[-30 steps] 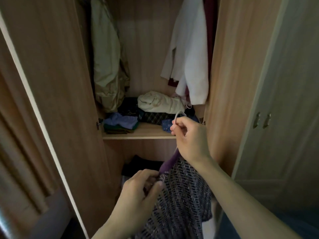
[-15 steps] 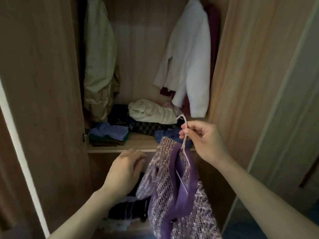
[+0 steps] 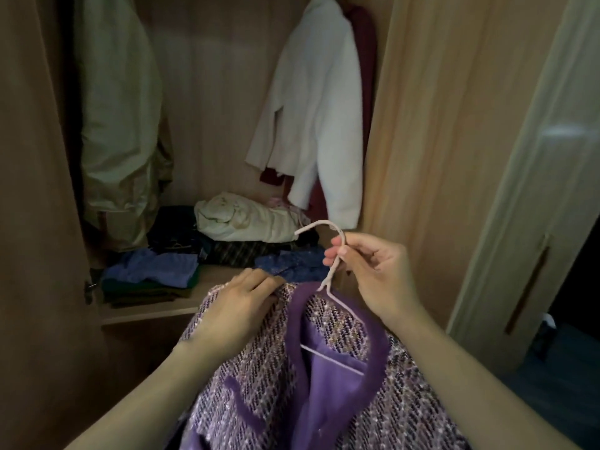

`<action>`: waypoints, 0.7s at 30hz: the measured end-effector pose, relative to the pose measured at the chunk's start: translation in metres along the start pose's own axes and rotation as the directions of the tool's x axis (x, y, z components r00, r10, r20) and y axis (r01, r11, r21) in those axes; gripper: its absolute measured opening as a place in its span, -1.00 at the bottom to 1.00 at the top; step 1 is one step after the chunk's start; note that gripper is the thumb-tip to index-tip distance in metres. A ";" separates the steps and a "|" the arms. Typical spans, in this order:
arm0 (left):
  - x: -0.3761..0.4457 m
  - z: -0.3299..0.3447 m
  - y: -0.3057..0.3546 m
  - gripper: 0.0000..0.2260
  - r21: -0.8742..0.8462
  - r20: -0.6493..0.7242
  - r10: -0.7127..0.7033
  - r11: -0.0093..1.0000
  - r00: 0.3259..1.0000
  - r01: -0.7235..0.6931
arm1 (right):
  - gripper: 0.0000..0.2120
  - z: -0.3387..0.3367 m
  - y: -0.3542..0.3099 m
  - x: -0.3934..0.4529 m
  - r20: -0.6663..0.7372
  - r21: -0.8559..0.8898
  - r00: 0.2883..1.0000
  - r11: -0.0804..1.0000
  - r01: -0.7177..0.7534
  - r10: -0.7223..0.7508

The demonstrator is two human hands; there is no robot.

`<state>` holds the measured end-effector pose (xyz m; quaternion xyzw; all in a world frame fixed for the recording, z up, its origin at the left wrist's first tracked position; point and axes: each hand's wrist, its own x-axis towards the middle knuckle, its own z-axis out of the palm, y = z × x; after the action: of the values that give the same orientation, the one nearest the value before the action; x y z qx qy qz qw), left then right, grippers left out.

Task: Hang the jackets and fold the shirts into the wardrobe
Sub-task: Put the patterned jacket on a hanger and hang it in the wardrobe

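A purple tweed jacket (image 3: 259,378) with violet trim hangs on a pale pink hanger (image 3: 328,277) in front of the open wardrobe. My right hand (image 3: 373,274) pinches the hanger's hook just below its curve. My left hand (image 3: 237,306) lies on the jacket's left shoulder, fingers bent over the fabric edge. Inside the wardrobe hang a beige jacket (image 3: 120,118) at the left and a white jacket (image 3: 315,118) at the right, with a dark red garment (image 3: 365,60) behind it.
The wardrobe shelf (image 3: 149,310) carries folded clothes: a blue stack (image 3: 152,271), a dark pile (image 3: 175,232), a cream bundle (image 3: 243,219) and a blue patterned piece (image 3: 292,264). An open door (image 3: 35,190) stands at the left, a wooden side panel (image 3: 431,141) and a closed door (image 3: 532,203) at the right.
The jacket has risen and come nearer to the shelf. My left hand has moved from beside the jacket onto its left shoulder. My right hand keeps the hook.
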<state>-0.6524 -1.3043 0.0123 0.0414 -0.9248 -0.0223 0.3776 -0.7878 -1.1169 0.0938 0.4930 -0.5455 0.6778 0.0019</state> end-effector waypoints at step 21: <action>0.085 0.017 -0.089 -0.80 0.168 -0.209 -0.027 0.984 0.978 0.063 | -0.40 -0.047 0.142 0.104 0.416 -0.608 0.895 0.781 0.142 0.160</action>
<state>-0.7193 -1.4012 0.0531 0.0974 -0.8780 0.0542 0.4656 -0.9491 -1.1957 0.0631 0.6031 -0.7264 0.3275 0.0365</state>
